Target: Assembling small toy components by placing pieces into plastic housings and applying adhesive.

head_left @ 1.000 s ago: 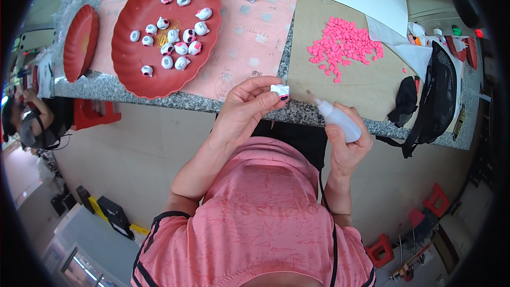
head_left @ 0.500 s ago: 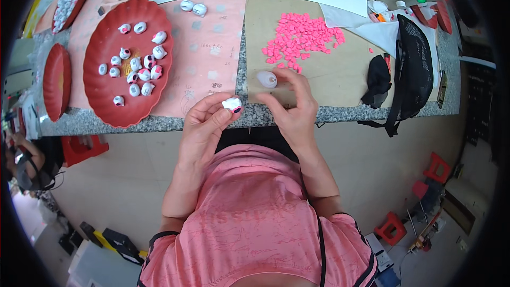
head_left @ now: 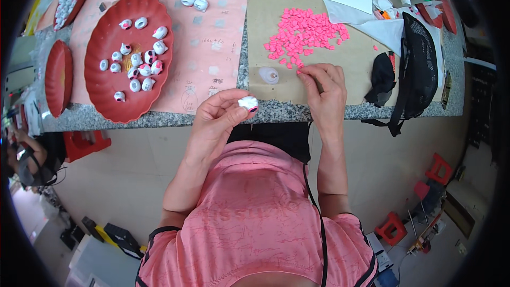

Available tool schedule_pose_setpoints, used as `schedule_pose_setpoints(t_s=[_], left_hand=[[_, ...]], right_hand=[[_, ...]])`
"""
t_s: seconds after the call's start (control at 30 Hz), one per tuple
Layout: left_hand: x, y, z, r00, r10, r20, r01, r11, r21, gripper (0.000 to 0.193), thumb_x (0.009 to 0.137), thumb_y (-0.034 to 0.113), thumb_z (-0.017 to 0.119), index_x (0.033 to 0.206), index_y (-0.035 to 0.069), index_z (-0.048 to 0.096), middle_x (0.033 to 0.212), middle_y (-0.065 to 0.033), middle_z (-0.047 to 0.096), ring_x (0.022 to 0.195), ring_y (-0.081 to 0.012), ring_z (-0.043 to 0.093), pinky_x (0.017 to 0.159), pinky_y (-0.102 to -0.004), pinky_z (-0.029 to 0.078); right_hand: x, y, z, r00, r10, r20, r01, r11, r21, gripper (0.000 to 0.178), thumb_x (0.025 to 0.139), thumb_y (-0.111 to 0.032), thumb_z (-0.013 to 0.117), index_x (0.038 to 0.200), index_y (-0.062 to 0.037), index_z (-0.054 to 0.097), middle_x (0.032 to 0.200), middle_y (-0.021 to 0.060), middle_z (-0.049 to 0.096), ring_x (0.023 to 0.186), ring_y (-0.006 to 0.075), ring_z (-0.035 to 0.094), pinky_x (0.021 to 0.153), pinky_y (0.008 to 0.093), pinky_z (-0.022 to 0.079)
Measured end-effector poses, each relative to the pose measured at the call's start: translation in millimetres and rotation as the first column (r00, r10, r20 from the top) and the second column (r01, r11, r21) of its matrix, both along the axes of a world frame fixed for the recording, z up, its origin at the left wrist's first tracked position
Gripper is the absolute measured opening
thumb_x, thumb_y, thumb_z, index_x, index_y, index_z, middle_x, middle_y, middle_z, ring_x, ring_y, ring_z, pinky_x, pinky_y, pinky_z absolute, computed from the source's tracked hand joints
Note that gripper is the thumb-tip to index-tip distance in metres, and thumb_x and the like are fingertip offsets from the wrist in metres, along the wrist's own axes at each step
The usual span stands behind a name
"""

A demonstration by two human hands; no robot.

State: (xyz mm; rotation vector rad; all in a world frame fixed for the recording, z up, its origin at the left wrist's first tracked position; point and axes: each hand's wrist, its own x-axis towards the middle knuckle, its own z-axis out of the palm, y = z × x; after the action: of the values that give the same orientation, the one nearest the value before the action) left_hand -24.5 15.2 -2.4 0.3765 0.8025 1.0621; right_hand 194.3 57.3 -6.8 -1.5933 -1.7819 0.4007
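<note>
My left hand [head_left: 220, 119] pinches a small white figure piece [head_left: 247, 102] with a pink and dark patch on its side, just over the counter's front edge. To the right, my right hand [head_left: 325, 91] has thumb and fingertips closed on a tiny pink piece [head_left: 299, 72] at the near edge of the heap. That heap of small pink pieces [head_left: 305, 32] spreads over brown paper. Between both hands, a small translucent whitish container [head_left: 268, 75] with a pointed tip lies on the paper.
A red scalloped tray [head_left: 101, 101] at left holds several white pieces with pink and dark marks. Beside it stands a narrower red tray [head_left: 58, 79]. More white pieces [head_left: 200, 5] lie at the back. A black mesh bag [head_left: 419, 69] and black cloth [head_left: 380, 81] sit right.
My right hand has left the translucent container, which now lies free, and moved right to the pink heap, closing on a piece. My left hand has shifted slightly right with the white figure piece.
</note>
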Motion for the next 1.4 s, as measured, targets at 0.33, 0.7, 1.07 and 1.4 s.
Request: schedule_pose_setpoints(t_s=[0.33, 0.7, 1.07, 1.4], left_hand=[[10, -1, -2, 0.979, -0.032, -0.201, 0.063, 0.987, 0.150, 0.027, 0.082, -0.005, 0.060, 0.108, -0.003, 0.058, 0.100, -0.0093, 0.064, 0.092, -0.0132, 0.061, 0.081, -0.0238, 0.050], [7, -2, 1, 0.943, -0.103, -0.317, 0.163, 0.972, 0.168, 0.026, 0.079, -0.010, 0.060, 0.105, -0.005, 0.061, 0.101, -0.0114, 0.063, 0.093, -0.0161, 0.061, 0.083, -0.0260, 0.051], [15, -5, 8, 0.733, 0.182, -0.655, 0.222, 0.846, 0.484, 0.023, 0.073, -0.004, 0.068, 0.095, 0.002, 0.067, 0.094, -0.0114, 0.066, 0.087, -0.0190, 0.064, 0.077, -0.0279, 0.051], [12, -6, 6, 0.659, 0.256, -0.707, 0.251, 0.812, 0.527, 0.022, 0.071, -0.002, 0.070, 0.092, 0.002, 0.068, 0.091, -0.0112, 0.066, 0.085, -0.0212, 0.064, 0.075, -0.0289, 0.051]], right_hand=[[-35, -41, 27, 0.774, 0.046, -0.632, -0.287, 0.915, -0.285, 0.013, 0.085, 0.001, 0.061, 0.097, 0.0034, 0.056, 0.085, 0.0047, 0.061, 0.076, 0.0064, 0.058, 0.067, 0.0196, 0.046], [-38, -42, 28, 0.882, 0.079, -0.464, -0.264, 0.899, -0.349, 0.012, 0.080, 0.003, 0.064, 0.091, 0.0014, 0.060, 0.079, 0.0054, 0.062, 0.070, 0.0077, 0.058, 0.059, 0.0202, 0.045], [-41, -42, 15, 0.908, 0.177, -0.379, -0.205, 0.978, -0.035, 0.009, 0.075, 0.003, 0.067, 0.083, 0.0008, 0.063, 0.077, 0.0070, 0.061, 0.067, 0.0133, 0.056, 0.056, 0.0234, 0.043], [-46, -43, 3, 0.883, 0.203, -0.423, -0.213, 0.977, 0.024, 0.009, 0.075, 0.002, 0.067, 0.082, 0.0007, 0.063, 0.078, 0.0084, 0.061, 0.067, 0.0154, 0.055, 0.056, 0.0245, 0.042]])
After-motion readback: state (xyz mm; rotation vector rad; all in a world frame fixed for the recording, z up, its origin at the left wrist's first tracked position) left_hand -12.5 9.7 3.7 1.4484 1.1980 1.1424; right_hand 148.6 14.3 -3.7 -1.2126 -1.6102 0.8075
